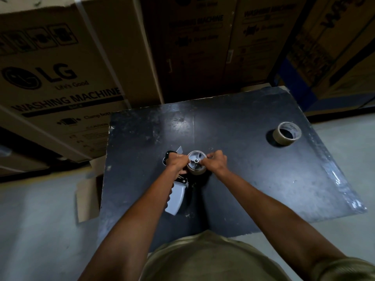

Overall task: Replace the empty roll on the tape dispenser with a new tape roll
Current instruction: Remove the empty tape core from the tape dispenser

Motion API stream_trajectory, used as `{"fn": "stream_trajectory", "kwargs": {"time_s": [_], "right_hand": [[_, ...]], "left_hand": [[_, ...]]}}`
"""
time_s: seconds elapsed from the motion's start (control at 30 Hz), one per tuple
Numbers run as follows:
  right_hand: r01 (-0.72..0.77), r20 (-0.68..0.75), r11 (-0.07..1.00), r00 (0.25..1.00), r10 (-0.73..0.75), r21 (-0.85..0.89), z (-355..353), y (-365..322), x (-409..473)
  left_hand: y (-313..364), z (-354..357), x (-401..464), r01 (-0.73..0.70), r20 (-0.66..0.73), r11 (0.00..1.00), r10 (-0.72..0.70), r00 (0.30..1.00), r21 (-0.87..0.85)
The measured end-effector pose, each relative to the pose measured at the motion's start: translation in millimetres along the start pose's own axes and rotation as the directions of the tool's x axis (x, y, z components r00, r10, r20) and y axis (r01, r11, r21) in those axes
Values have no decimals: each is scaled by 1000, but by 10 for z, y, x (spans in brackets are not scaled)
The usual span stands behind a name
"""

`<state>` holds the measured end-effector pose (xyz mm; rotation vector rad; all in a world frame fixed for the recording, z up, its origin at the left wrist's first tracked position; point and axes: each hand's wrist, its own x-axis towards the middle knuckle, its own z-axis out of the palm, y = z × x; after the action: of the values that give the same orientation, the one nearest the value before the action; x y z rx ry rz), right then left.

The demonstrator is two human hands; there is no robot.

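Early stage: my left hand [176, 162] and right hand [215, 162] pinch the spent brown cardboard core [196, 170], not yet off the grey plastic tape dispenser [177, 196]. The fresh tan tape roll [286, 134] lies well apart on the black tabletop [253, 179], not yet fitted.

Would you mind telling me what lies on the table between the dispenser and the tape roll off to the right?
Nothing: in the head view, the dark table is bare between the dispenser and the tape roll.
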<state>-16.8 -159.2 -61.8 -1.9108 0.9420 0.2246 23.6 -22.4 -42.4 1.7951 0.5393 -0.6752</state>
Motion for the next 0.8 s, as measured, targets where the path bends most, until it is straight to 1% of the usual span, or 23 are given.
{"fn": "stream_trajectory", "kwargs": {"time_s": [0.13, 0.23, 0.3, 0.37, 0.4, 0.43, 0.5, 0.6, 0.67, 0.8], "right_hand": [[1, 5, 1000, 1000, -1, -16, 13, 3, 9], [10, 12, 999, 1000, -9, -34, 58, 80, 95], [20, 5, 999, 1000, -20, -40, 25, 67, 50], [53, 28, 997, 998, -51, -58, -37, 34, -8], [69, 45, 996, 997, -67, -62, -63, 18, -31], [72, 53, 996, 996, -69, -52, -85, 11, -44], [39, 69, 999, 997, -37, -30, -121, 5, -75], [-22, 150, 1000, 988, 22, -2, -132, 9, -138], [-7, 144, 1000, 990, 10, -20, -129, 17, -131], [47, 96, 995, 995, -38, -94, -129, -30, -148]], "left_hand": [[-3, 1, 11, -7, -17, 1000, 7, 1000, 13], [-32, 2, 39, -32, -58, 995, 37, 998, 92], [-29, -5, 24, -80, -71, 974, 97, 993, 210], [0, -23, 6, -169, -48, 898, 206, 977, 407], [27, -39, -13, -195, -33, 857, 239, 970, 477], [63, -48, -42, -206, -15, 835, 248, 969, 511], [121, -54, -38, -241, 29, 806, 268, 963, 541], [143, -51, 19, -308, 99, 753, 310, 946, 582], [118, -62, 44, -329, 129, 740, 316, 940, 587], [59, -88, 44, -315, 127, 756, 298, 946, 573]]}}
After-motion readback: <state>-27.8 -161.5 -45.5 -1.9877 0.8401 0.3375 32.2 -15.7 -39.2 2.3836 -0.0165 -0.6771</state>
